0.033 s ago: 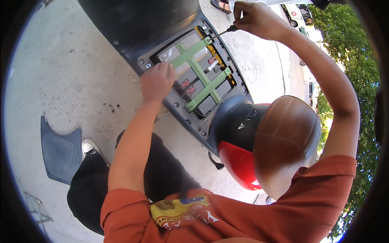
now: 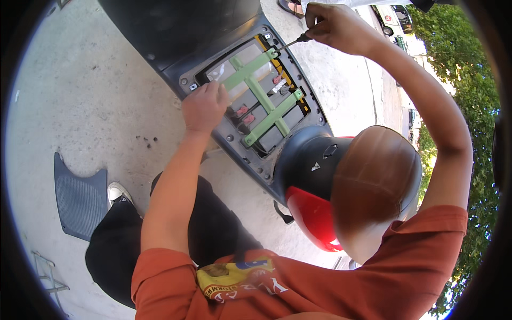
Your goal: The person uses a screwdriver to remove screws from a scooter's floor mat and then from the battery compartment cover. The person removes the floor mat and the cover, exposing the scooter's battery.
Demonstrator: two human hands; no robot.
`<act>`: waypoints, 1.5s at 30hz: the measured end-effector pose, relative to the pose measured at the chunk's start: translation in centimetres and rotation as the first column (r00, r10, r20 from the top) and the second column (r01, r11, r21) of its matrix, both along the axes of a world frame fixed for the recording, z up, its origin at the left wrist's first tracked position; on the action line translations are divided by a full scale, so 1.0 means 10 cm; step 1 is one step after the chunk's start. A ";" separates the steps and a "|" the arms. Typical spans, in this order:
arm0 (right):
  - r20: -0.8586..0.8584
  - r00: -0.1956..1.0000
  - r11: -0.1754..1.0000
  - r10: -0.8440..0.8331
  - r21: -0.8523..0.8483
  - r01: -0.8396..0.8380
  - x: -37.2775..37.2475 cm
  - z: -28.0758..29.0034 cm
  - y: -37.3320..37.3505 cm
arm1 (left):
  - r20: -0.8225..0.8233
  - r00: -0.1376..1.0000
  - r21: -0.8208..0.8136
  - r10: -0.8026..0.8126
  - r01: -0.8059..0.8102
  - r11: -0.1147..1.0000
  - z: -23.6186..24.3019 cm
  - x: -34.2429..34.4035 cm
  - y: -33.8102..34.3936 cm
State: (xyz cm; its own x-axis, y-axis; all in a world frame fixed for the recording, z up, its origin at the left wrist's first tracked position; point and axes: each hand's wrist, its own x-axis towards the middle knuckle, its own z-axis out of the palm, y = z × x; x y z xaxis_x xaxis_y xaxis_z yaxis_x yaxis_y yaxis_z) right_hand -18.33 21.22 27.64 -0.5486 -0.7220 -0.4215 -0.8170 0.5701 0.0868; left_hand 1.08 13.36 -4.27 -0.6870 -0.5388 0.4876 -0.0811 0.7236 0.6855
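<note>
My right hand is closed on the dark handle of a screwdriver. The screwdriver's thin shaft slants down to the far right end of a green metal bracket. My left hand has its fingers curled at the bracket's upper left end; the fingertips are partly hidden. Under the bracket, batteries sit in the open floor compartment of a scooter. Red connectors and wires show between the bracket's bars.
The scooter's brown seat and red side panel are at the right. A ribbed dark floor panel lies on the concrete at left, with several small dark pieces nearby. A person's sandalled foot shows at the top.
</note>
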 end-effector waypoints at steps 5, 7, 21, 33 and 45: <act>0.026 0.975 0.920 0.220 -0.339 -0.198 0.01 -0.07 0.45 | 0.065 0.998 0.001 -0.002 0.002 1.000 0.09 -0.01 0.00; 0.003 0.998 0.948 0.067 -0.311 -0.062 0.00 -0.03 0.55 | 0.093 0.996 -0.022 0.004 -0.002 1.000 0.06 -0.03 0.03; -0.103 0.955 0.877 0.279 -0.378 -0.297 -0.29 -0.06 0.72 | 0.103 0.991 -0.138 0.083 -0.068 0.988 0.05 -0.06 0.07; -0.087 0.937 0.814 0.338 -0.472 -0.338 -0.26 -0.06 0.69 | 0.201 0.977 -0.093 0.075 -0.057 0.994 0.12 -0.03 0.09; -0.206 0.875 0.747 0.437 -0.459 -0.481 -0.30 -0.06 0.69 | 0.102 0.992 -0.066 0.068 -0.062 0.996 0.10 -0.05 0.10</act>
